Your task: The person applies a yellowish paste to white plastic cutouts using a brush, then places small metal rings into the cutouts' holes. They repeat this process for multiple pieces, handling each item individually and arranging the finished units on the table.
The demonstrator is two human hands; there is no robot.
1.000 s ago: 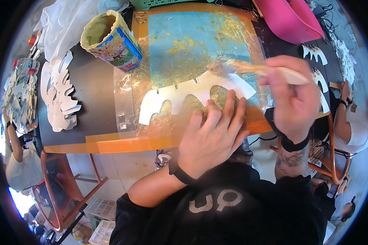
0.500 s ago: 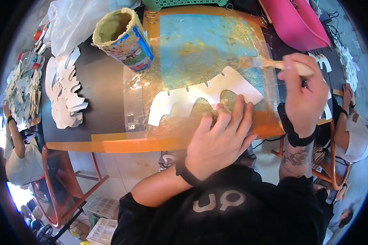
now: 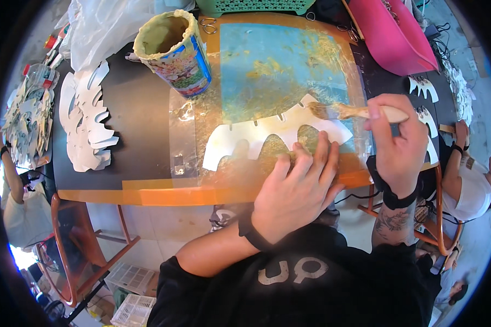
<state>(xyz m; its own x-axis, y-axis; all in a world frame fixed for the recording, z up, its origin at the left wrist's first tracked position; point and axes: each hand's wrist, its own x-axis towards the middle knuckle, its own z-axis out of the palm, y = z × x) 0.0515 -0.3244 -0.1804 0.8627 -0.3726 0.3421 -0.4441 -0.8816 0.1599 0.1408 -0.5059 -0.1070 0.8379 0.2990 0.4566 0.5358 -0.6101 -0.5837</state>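
A white piece with scalloped cut-outs and small slits (image 3: 256, 132) lies on the glue-smeared plastic sheet in front of me. My left hand (image 3: 300, 188) rests flat with fingers spread, its fingertips at the lower right edge of this piece. In my right hand (image 3: 395, 136) is a flat brush (image 3: 352, 111) with a pale wooden handle, gripped between thumb and fingers. Its bristles touch the piece's upper right end. Left of the blue mat (image 3: 283, 46) stands a tub (image 3: 174, 57) with a patterned side and a rim thickly coated in yellowish paste.
Stacked white cut pieces (image 3: 87, 120) lie on the dark tabletop at left. A pink bin (image 3: 395, 41) and green basket (image 3: 251, 6) stand at the far side, with scissors (image 3: 208, 25) near the tub. More cut pieces (image 3: 424, 88) lie at right. Other people work on both sides.
The brush has come down and left from above the mat onto the white piece's upper right end. My left hand keeps its place on the piece.
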